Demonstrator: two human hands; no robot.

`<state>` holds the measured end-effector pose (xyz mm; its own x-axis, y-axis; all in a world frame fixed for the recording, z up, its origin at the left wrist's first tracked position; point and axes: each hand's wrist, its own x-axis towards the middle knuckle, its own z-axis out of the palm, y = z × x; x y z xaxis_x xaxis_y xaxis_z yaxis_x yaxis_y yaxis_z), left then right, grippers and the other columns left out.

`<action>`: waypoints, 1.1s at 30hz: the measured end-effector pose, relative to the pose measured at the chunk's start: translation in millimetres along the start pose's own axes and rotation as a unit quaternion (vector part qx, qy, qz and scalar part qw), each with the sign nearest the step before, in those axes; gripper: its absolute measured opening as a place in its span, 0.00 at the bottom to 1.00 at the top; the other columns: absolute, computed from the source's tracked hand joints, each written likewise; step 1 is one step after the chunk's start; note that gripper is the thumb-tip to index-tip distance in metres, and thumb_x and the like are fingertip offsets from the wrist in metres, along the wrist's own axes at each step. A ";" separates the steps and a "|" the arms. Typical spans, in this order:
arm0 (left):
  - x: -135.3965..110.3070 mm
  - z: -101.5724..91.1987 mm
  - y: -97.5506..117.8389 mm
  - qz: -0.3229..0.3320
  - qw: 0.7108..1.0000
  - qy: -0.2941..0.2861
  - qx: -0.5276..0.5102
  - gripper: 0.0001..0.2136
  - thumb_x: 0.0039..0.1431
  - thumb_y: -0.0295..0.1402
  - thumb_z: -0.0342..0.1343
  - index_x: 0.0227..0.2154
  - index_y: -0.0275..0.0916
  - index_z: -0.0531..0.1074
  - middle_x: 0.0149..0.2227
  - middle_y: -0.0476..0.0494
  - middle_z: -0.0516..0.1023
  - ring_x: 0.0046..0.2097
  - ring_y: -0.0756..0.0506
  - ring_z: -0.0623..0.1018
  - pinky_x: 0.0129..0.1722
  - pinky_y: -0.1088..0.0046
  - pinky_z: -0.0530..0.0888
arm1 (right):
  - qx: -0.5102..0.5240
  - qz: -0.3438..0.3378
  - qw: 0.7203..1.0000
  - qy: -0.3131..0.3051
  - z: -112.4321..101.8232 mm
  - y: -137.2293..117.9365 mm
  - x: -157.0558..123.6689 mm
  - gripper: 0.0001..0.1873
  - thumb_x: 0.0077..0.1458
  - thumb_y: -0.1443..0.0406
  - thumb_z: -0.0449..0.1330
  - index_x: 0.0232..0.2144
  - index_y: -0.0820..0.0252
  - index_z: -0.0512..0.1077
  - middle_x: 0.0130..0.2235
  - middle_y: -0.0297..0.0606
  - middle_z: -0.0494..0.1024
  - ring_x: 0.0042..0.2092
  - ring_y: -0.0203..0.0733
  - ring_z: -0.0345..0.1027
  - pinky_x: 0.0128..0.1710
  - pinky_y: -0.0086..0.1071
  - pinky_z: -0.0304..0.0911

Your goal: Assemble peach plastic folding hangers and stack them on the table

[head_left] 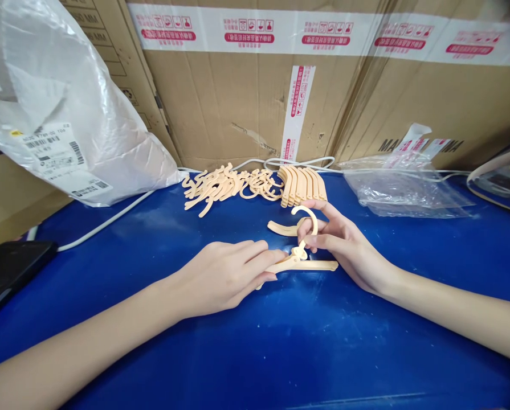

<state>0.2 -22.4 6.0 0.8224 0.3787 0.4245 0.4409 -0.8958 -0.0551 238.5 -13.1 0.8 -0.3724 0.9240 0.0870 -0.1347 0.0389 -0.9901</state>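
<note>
My left hand (pixel 233 273) is closed on the near end of a cream plastic hanger arm (pixel 318 265), low over the blue table. At the arm's joint stands a curved hanger hook (pixel 311 219), its open end up and to the left. The thumb and fingers of my right hand (pixel 344 239) pinch this hook near its foot. Another curved hanger arm (pixel 282 228) lies just behind, partly covered by my right fingers. Whether my right fingers touch it too, I cannot tell.
Behind my hands lie a heap of small hanger pieces (pixel 216 185), a pile of hooks (pixel 261 183) and a row of stacked hanger arms (pixel 301 183). A white cable (pixel 109 219) crosses the blue table (pixel 255 364). Cardboard boxes (pixel 220 91), a plastic bag (pixel 400 185) and a phone (pixel 15 273) surround it.
</note>
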 end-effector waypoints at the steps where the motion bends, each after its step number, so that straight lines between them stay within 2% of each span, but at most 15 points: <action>1: 0.3 -0.1 0.3 0.001 1.000 0.000 0.001 0.14 0.72 0.35 0.39 0.51 0.36 0.65 0.36 0.49 0.74 0.34 0.50 0.77 0.28 0.75 0.68 | -0.001 0.001 1.000 0.001 -0.4 -0.1 0.0 0.22 0.54 0.71 0.61 0.49 0.52 0.63 0.33 0.28 0.73 0.34 0.31 0.63 0.34 0.27 0.58; 10: 0.7 -0.1 0.4 0.009 1.000 -0.003 0.012 0.14 0.72 0.34 0.39 0.51 0.36 0.65 0.35 0.49 0.74 0.33 0.50 0.76 0.27 0.74 0.67 | -0.003 0.004 1.000 0.002 -2.6 0.1 -0.9 0.23 0.54 0.71 0.61 0.50 0.52 0.62 0.32 0.28 0.72 0.33 0.32 0.62 0.32 0.28 0.57; 33: 0.0 2.5 -3.1 0.016 1.000 -0.018 0.002 0.14 0.72 0.33 0.38 0.51 0.36 0.65 0.35 0.49 0.74 0.32 0.50 0.75 0.27 0.75 0.67 | -0.004 0.012 1.000 -0.017 -1.2 0.0 1.1 0.23 0.55 0.69 0.63 0.51 0.50 0.62 0.33 0.28 0.73 0.35 0.34 0.66 0.36 0.30 0.60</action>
<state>-0.3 -19.1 4.0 0.8484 0.3579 0.3901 0.4156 -0.9067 -0.0721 239.2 -11.6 0.7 -0.4057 0.9115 0.0667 -0.1177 0.0203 -0.9928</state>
